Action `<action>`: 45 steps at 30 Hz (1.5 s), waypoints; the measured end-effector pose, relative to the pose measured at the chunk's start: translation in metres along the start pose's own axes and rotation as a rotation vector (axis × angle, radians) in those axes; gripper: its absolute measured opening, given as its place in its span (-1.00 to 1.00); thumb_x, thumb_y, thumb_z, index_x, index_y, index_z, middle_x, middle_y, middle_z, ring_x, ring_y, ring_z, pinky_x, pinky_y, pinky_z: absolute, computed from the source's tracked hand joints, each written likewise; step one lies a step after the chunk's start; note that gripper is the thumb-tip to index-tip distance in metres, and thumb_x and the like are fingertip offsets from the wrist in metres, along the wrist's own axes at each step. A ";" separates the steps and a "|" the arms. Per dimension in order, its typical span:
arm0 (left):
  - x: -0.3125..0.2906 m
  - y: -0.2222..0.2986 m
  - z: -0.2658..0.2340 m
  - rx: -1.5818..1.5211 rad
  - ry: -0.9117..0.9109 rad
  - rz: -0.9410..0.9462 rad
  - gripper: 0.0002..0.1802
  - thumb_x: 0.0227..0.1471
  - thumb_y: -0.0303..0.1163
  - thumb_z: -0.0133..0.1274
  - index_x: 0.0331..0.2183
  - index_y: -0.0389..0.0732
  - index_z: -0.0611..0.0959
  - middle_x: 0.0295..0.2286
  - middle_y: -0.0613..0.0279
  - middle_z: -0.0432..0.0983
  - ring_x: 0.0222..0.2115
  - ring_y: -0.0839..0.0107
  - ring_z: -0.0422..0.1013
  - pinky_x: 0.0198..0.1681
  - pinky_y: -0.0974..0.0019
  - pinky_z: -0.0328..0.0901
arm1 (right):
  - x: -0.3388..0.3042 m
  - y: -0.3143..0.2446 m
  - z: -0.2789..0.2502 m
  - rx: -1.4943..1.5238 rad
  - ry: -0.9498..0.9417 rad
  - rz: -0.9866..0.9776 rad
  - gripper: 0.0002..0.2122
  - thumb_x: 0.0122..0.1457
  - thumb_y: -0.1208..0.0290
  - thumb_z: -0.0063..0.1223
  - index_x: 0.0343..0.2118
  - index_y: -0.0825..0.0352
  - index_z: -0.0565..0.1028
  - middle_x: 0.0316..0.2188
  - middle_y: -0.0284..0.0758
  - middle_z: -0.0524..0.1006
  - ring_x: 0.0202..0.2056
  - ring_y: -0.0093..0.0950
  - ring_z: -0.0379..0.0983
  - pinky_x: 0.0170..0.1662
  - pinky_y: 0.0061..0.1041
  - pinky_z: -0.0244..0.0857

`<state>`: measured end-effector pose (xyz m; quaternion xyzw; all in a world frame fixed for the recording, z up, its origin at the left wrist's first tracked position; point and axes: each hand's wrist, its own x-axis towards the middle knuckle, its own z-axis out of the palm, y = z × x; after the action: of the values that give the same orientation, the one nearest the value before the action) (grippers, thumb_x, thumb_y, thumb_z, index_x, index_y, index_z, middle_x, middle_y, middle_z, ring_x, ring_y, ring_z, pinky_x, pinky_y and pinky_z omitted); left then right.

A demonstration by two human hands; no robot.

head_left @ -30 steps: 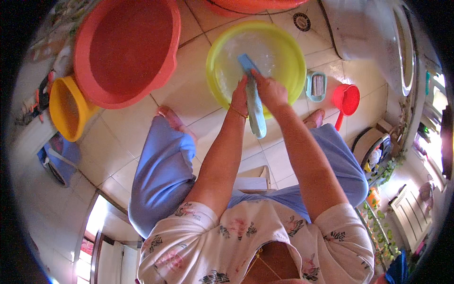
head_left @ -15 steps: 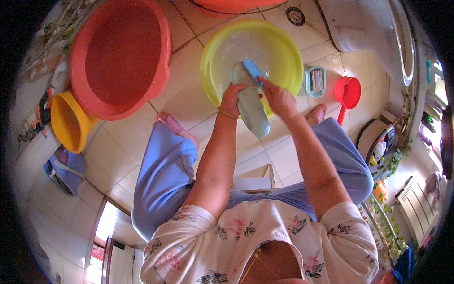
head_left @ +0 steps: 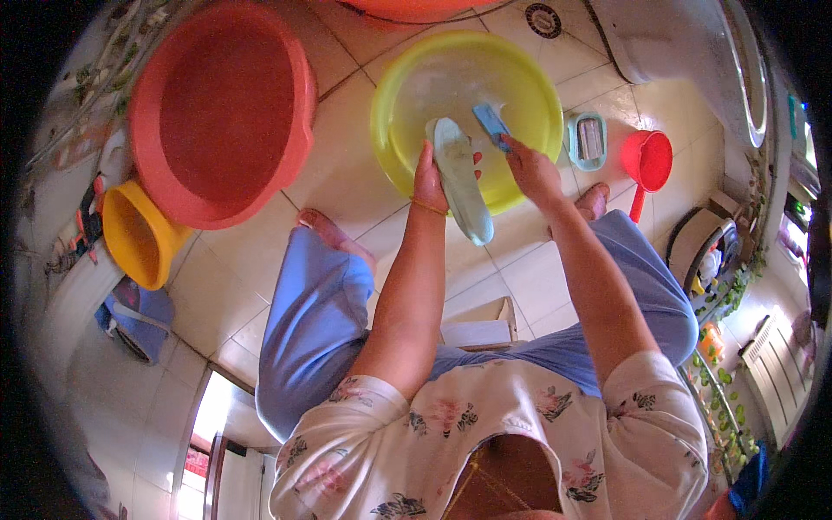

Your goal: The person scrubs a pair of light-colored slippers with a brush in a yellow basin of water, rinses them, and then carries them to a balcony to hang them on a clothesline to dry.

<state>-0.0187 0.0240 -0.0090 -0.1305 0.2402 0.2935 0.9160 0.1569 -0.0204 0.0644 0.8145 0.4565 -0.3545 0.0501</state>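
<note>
My left hand (head_left: 428, 180) is closed round a pale grey-green shoe (head_left: 461, 178), with fingertips showing at its right edge. The shoe slants over the near rim of a yellow basin (head_left: 383, 147), one end above the basin and the other toward me. In my right hand (head_left: 531, 169) is a blue scrubbing brush (head_left: 490, 125), gripped at its near end. The brush hangs over the basin, just right of the shoe and apart from it. Cloudy water seems to lie in the basin. The brush's bristles are hidden.
A large red tub (head_left: 305, 130) stands at the left, beside a yellow bucket (head_left: 137, 238). Right of the basin are a light blue soap dish (head_left: 574, 154) and a red dipper (head_left: 647, 161). A floor drain (head_left: 543, 20) lies at the far side.
The brush has come off the shoe and moved right, along with my right hand. My left hand has turned the shoe slightly, and more of its upward side shows.
</note>
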 end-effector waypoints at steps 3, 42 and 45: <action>0.001 -0.001 -0.012 -0.076 -0.026 -0.015 -0.24 -0.06 0.30 -0.31 -0.01 -0.09 0.33 -0.17 0.06 0.39 -0.23 0.04 0.39 -0.29 -0.02 0.36 | -0.073 -0.023 0.007 -0.012 0.075 -0.231 -0.67 0.15 0.26 -0.26 0.00 -0.15 0.30 -0.51 -0.20 0.47 -0.55 -0.21 0.46 -0.54 -0.25 0.34; 0.014 -0.022 0.004 0.427 0.412 0.410 -0.62 0.11 -0.11 -0.20 -0.21 -0.23 0.40 -0.29 0.14 0.40 -0.29 0.28 0.37 -0.22 0.17 0.32 | -0.033 -0.032 0.011 -0.047 0.156 -0.230 -0.61 0.11 0.32 -0.23 0.04 -0.17 0.25 -0.51 -0.24 0.45 -0.49 -0.23 0.45 -0.48 -0.28 0.33; 0.015 -0.019 0.006 0.428 0.547 0.400 -0.62 0.11 -0.11 -0.20 -0.22 -0.23 0.41 -0.28 0.14 0.40 -0.29 0.28 0.37 -0.21 0.17 0.31 | -0.051 -0.027 0.015 -0.106 0.047 -0.162 -0.57 0.08 0.37 -0.25 0.05 -0.17 0.20 -0.47 -0.24 0.45 -0.47 -0.23 0.47 -0.48 -0.29 0.37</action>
<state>0.0057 0.0180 -0.0095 0.0395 0.5518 0.3638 0.7494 0.1108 -0.0469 0.0917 0.7792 0.5401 -0.3135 0.0533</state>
